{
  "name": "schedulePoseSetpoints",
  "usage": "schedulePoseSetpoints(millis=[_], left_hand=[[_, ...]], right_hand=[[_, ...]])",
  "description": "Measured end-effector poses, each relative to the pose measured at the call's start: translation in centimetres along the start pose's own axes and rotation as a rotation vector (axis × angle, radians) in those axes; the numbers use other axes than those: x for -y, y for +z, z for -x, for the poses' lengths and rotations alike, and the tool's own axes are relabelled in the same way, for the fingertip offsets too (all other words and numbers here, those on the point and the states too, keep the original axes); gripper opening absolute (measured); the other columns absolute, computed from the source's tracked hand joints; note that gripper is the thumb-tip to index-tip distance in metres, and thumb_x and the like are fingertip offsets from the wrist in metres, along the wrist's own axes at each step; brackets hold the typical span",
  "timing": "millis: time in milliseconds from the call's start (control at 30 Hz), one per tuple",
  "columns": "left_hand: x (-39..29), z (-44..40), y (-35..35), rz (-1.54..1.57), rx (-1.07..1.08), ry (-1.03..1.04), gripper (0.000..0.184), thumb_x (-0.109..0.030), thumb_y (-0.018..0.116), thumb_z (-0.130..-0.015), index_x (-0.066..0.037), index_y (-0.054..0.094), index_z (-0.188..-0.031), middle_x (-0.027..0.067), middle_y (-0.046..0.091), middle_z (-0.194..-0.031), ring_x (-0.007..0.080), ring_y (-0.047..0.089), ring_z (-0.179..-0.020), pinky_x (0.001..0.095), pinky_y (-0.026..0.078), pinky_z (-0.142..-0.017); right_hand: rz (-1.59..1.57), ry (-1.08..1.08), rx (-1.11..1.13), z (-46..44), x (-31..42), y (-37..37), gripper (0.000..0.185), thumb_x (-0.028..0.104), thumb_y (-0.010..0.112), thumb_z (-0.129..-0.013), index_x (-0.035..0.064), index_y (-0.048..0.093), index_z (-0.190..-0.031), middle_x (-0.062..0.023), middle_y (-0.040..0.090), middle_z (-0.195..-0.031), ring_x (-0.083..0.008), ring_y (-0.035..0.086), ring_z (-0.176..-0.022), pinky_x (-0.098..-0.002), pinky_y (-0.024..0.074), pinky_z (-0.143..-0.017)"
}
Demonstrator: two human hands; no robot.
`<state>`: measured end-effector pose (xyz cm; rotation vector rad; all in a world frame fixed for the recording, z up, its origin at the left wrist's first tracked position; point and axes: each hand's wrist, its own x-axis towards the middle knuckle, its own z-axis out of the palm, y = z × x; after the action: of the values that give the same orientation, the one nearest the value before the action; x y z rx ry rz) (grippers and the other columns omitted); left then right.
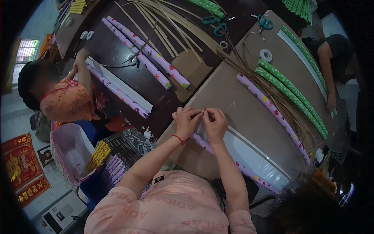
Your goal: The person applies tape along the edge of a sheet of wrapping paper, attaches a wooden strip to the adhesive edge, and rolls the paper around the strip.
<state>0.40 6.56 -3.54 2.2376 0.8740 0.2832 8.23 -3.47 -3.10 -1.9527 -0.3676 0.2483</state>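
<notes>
My left hand (186, 121), with a red cord at the wrist, is closed in a pinch over the tan table. Close beside it, my right hand (216, 124) is pinched too, and the fingertips of both nearly meet around something small that I cannot make out. Below and to the right of the hands lies a partly unrolled sheet of purple patterned wrapping paper (249, 171), its white side up. A thin flat strip (269, 158) runs lengthwise along that white side. Farther right rests a purple patterned paper roll (272, 111).
Green patterned rolls (296, 97) and a tape roll (265, 55) lie on the right. Long brown strips (171, 23), scissors (214, 23) and two purple rolls (148, 50) are farther back. Co-workers sit left (66, 97) and right (331, 58). A plastic basket (64, 156) stands lower left.
</notes>
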Motion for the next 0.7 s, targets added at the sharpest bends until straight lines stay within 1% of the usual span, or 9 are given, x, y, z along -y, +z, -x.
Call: schedulePoseSetpoints(millis=[67,133,200,267,333,433,500,633,700], left_hand=[[0.0,0.0,-0.2,-0.004,0.020,-0.003,0.015,-0.026,0.073,-0.083,-0.016,0.079,-0.093,-0.0012,0.069,-0.089,0.0196,0.051,-0.088,0.0364,0.029,-0.082],[0.1,0.0,-0.2,-0.008,0.040,-0.005,0.017,-0.025,0.072,-0.084,-0.015,0.079,-0.095,0.0001,0.070,-0.090,0.0195,0.052,-0.089,0.0359,0.030,-0.082],[0.3,0.0,0.0,0.014,0.022,-0.013,0.017,-0.030,0.073,-0.083,-0.017,0.078,-0.092,-0.0016,0.069,-0.088,0.0200,0.050,-0.088,0.0376,0.029,-0.081],[-0.1,0.0,-0.2,0.034,0.015,-0.025,0.017,-0.030,0.073,-0.083,-0.017,0.078,-0.093,-0.0011,0.069,-0.088,0.0201,0.051,-0.088,0.0378,0.029,-0.081],[-0.3,0.0,-0.2,0.055,0.011,-0.036,0.018,-0.031,0.072,-0.084,-0.018,0.079,-0.094,-0.0006,0.069,-0.088,0.0202,0.051,-0.088,0.0380,0.029,-0.081],[-0.4,-0.2,-0.1,0.088,0.032,-0.086,0.019,-0.033,0.072,-0.084,-0.019,0.079,-0.095,0.0000,0.068,-0.090,0.0202,0.051,-0.089,0.0378,0.029,-0.081],[-0.8,-0.2,0.0,-0.003,-0.007,-0.061,0.020,-0.030,0.071,-0.086,-0.015,0.079,-0.098,0.0033,0.064,-0.088,0.0200,0.051,-0.091,0.0365,0.031,-0.082],[-0.7,-0.1,0.1,0.005,0.021,-0.088,0.020,-0.030,0.070,-0.087,-0.015,0.079,-0.098,0.0030,0.064,-0.091,0.0209,0.052,-0.093,0.0364,0.031,-0.083],[-0.6,-0.2,0.3,-0.004,-0.024,-0.043,0.018,-0.032,0.073,-0.084,-0.020,0.079,-0.096,-0.0006,0.064,-0.090,0.0198,0.051,-0.090,0.0374,0.030,-0.081]], right_hand=[[-0.033,0.031,0.006,0.0,0.0,-0.1,0.010,0.010,0.073,-0.081,0.0048,0.070,-0.089,-0.0071,0.067,-0.089,-0.0186,0.067,-0.067,-0.0301,0.0529,-0.062],[-0.042,0.032,0.020,0.1,-0.4,-0.1,0.010,0.007,0.074,-0.082,0.0016,0.071,-0.090,-0.0072,0.067,-0.091,-0.0141,0.065,-0.067,-0.0275,0.0514,-0.061],[-0.043,0.023,0.015,0.2,-0.6,0.0,0.010,0.007,0.073,-0.082,0.0014,0.071,-0.090,-0.0071,0.067,-0.091,-0.0138,0.064,-0.067,-0.0274,0.0514,-0.061],[-0.044,0.014,0.011,0.0,-0.4,-0.1,0.010,0.007,0.073,-0.083,0.0012,0.070,-0.091,-0.0070,0.067,-0.092,-0.0135,0.064,-0.068,-0.0272,0.0514,-0.061],[-0.036,0.003,0.032,-0.3,-0.3,-0.5,0.009,0.009,0.073,-0.083,0.0046,0.070,-0.090,-0.0076,0.068,-0.090,-0.0204,0.067,-0.071,-0.0307,0.0532,-0.064],[-0.042,0.004,0.061,-0.4,-0.3,-0.7,0.009,0.009,0.073,-0.083,0.0048,0.070,-0.091,-0.0078,0.068,-0.092,-0.0211,0.067,-0.073,-0.0313,0.0539,-0.065],[-0.047,-0.007,0.055,-0.3,-0.9,-0.4,0.010,0.009,0.073,-0.083,0.0050,0.070,-0.091,-0.0078,0.068,-0.092,-0.0213,0.068,-0.074,-0.0317,0.0542,-0.066],[-0.028,-0.035,0.028,-0.1,-1.0,-0.3,0.011,0.009,0.074,-0.082,0.0056,0.070,-0.092,-0.0079,0.067,-0.093,-0.0222,0.068,-0.075,-0.0324,0.0550,-0.066],[-0.023,-0.031,0.031,-0.1,-1.0,-0.3,0.011,0.009,0.074,-0.082,0.0056,0.070,-0.091,-0.0082,0.067,-0.093,-0.0225,0.068,-0.075,-0.0324,0.0552,-0.066]])
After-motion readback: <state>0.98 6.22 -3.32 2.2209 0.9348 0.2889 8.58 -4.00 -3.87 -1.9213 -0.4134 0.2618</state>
